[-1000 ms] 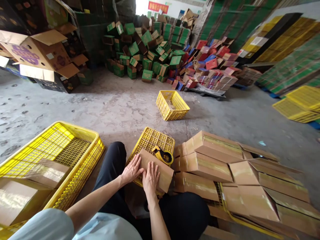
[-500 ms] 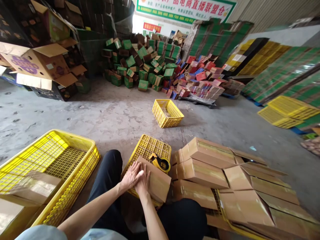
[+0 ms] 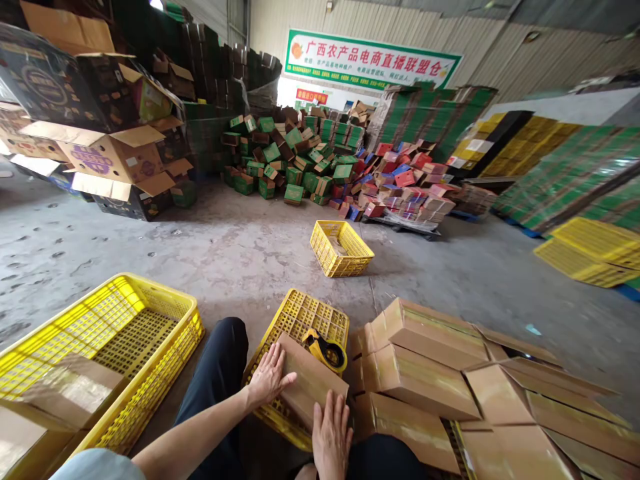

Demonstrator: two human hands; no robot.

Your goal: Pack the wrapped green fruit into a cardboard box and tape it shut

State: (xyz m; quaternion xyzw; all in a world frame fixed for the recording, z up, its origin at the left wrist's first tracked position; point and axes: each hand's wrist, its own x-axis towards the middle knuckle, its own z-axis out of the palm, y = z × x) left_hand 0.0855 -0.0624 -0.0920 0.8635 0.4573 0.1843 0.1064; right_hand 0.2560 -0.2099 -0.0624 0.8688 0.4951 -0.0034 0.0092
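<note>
A cardboard box (image 3: pixel 311 373) lies on an upturned yellow crate (image 3: pixel 320 312) between my knees, with a band of tape along its top. My left hand (image 3: pixel 270 379) rests flat on the box's left end, fingers stretched and thumb out. At the near right end, my right hand (image 3: pixel 332 430) lies with its fingers extended against the box's edge. Neither hand is wrapped around anything. Just behind the box, a yellow and black tape dispenser (image 3: pixel 327 350) sits on the crate.
Taped cardboard boxes (image 3: pixel 425 373) are stacked to my right. At left stands a large yellow crate (image 3: pixel 193 313) holding cardboard boxes (image 3: pixel 75 390). A smaller yellow crate (image 3: pixel 342 257) is on the floor ahead. Green boxes (image 3: pixel 294 193) and red boxes (image 3: pixel 405 177) are heaped farther back.
My hands have parted from their overlapped position on the box. The right hand has moved to the near right end, while the left stays at the left end. The camera view has tilted up.
</note>
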